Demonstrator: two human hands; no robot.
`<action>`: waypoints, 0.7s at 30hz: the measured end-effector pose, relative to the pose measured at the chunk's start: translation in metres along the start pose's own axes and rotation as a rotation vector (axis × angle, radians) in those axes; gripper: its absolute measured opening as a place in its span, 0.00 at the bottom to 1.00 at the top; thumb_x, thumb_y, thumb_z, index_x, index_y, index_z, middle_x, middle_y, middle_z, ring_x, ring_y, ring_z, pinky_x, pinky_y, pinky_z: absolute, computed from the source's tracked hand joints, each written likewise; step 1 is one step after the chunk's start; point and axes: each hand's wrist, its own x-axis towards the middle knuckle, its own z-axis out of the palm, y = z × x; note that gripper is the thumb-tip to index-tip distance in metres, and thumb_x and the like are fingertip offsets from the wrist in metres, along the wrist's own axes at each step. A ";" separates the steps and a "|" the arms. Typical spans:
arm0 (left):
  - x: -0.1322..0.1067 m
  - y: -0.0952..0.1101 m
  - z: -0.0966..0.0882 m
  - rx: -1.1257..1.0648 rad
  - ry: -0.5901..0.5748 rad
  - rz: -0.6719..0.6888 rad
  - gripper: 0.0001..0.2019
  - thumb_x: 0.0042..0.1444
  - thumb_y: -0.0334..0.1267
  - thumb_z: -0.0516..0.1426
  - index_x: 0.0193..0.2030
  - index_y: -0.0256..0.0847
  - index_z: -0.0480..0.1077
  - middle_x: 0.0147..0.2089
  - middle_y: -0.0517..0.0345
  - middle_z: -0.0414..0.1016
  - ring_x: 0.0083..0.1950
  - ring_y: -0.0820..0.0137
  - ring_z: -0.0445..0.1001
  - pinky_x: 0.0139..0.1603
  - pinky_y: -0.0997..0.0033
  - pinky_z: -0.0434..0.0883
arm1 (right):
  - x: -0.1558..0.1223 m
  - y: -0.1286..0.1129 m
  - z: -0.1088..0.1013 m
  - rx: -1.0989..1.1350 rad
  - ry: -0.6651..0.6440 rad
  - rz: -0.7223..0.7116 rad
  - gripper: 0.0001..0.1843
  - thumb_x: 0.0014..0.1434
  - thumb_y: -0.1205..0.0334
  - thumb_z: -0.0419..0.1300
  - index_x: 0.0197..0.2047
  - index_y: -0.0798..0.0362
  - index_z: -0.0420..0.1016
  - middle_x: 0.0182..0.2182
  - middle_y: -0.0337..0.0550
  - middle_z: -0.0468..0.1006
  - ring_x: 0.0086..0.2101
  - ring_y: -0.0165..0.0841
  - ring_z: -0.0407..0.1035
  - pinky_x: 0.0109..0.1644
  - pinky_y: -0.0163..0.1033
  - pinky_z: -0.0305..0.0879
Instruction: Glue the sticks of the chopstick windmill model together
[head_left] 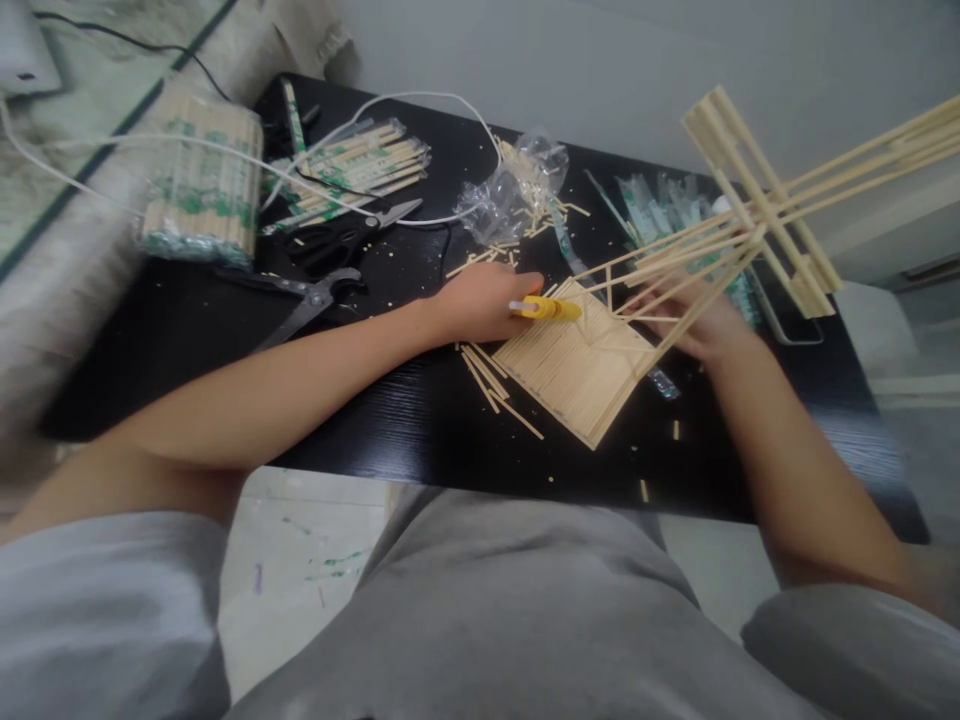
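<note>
My left hand (487, 303) is closed around a yellow glue gun (551, 308), and a pale glue stick pokes out of its back end. The gun's tip points at a structure of wooden sticks, over its flat panel (574, 385) of sticks laid side by side. Thin struts rise from the panel to a cross-shaped frame (765, 205) at the upper right. My right hand (694, 310) is behind the struts, its fingers closed at the panel's far right side and partly hidden by the sticks.
Scissors (360, 225) and pliers-like cutters (315, 300) lie left on the black table (405, 420). Behind are packed chopsticks (202, 180), loose wrapped chopsticks (360, 165), crumpled plastic (495, 205) and cut stick bits. A white cable (247, 155) crosses the back. A phone (787, 305) lies right.
</note>
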 end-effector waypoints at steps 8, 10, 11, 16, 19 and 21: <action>0.000 0.000 0.000 0.023 -0.006 0.017 0.15 0.71 0.47 0.61 0.58 0.47 0.84 0.43 0.49 0.88 0.46 0.53 0.85 0.46 0.57 0.70 | 0.001 0.002 -0.003 0.032 0.002 0.024 0.16 0.73 0.69 0.78 0.36 0.49 0.79 0.27 0.37 0.78 0.28 0.32 0.75 0.43 0.38 0.88; 0.000 0.000 0.001 0.028 -0.010 0.017 0.16 0.72 0.47 0.61 0.59 0.47 0.84 0.44 0.48 0.88 0.46 0.52 0.85 0.47 0.57 0.70 | 0.001 0.002 -0.004 0.025 0.006 0.027 0.15 0.73 0.69 0.78 0.36 0.48 0.79 0.27 0.36 0.78 0.27 0.32 0.74 0.44 0.38 0.88; 0.000 0.000 0.001 0.026 -0.013 0.015 0.16 0.72 0.47 0.61 0.59 0.47 0.84 0.44 0.48 0.88 0.46 0.52 0.85 0.47 0.56 0.70 | 0.001 0.002 -0.004 0.022 0.005 0.022 0.15 0.72 0.69 0.78 0.37 0.48 0.79 0.27 0.36 0.77 0.27 0.32 0.73 0.44 0.39 0.88; 0.000 -0.001 0.001 0.006 -0.007 0.023 0.16 0.72 0.47 0.60 0.58 0.48 0.84 0.43 0.49 0.88 0.46 0.52 0.85 0.47 0.56 0.70 | 0.001 0.002 -0.003 0.015 -0.010 -0.004 0.18 0.68 0.67 0.82 0.37 0.48 0.77 0.27 0.35 0.75 0.26 0.31 0.73 0.44 0.39 0.88; 0.000 -0.002 0.002 0.013 0.001 0.031 0.15 0.72 0.48 0.60 0.57 0.48 0.84 0.43 0.49 0.88 0.46 0.53 0.85 0.46 0.56 0.70 | 0.001 0.003 -0.004 0.016 -0.008 -0.003 0.17 0.68 0.67 0.81 0.36 0.48 0.77 0.27 0.37 0.75 0.27 0.31 0.73 0.44 0.39 0.88; 0.001 -0.002 0.003 0.013 0.006 0.032 0.15 0.72 0.48 0.61 0.57 0.48 0.84 0.43 0.49 0.88 0.46 0.53 0.85 0.46 0.56 0.70 | 0.003 0.004 -0.006 -0.003 -0.006 0.000 0.17 0.69 0.67 0.80 0.36 0.48 0.78 0.27 0.37 0.75 0.27 0.32 0.74 0.45 0.39 0.87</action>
